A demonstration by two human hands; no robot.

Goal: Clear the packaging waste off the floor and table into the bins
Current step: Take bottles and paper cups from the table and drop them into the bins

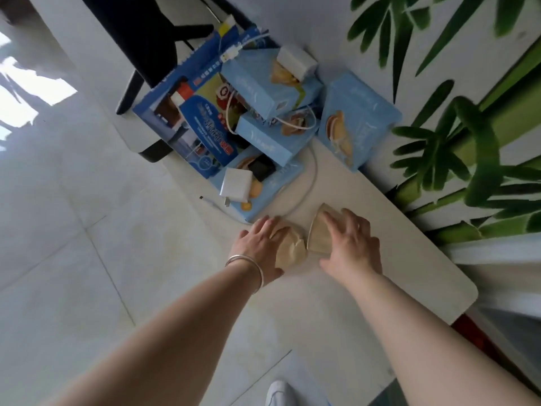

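Left hand [263,244]: laid over a crumpled tan wrapper [289,253] on the near part of the white table [409,276], fingers curved over its top and thumb at its near edge. It reads as a grip just closing, though a firm hold cannot be confirmed. A silver bangle [248,269] sits on that wrist.

Right hand [351,238]: fingers bent over a wedge-shaped clear plastic container [317,232], just right of the wrapper and nearly touching it. Contact is plain; whether it is lifted cannot be told.

Step in hand, by judgement: gathering two small pieces of table waste, one per hand. The next move calls for closing both grips, lifting clear and carrying to a bin. No bin is in view, so a turn away from the table seems needed.

Farther along the table: a heap of light blue biscuit boxes [357,121], some stacked, and one large dark blue printed carton [202,124] leaning at the table's left edge.

Non-waste mixed in: a white charger plug [235,186] resting on the nearest box, a white cable [310,177] curving round toward the wrapper, and a small white block [295,61] on the far box. These likely need setting aside before the boxes go.

Surroundings: black chair [146,39] beyond the heap, bamboo-painted wall [468,127] at right, pale tiled floor [87,230] at left, white shoe [279,391] at the near edge.
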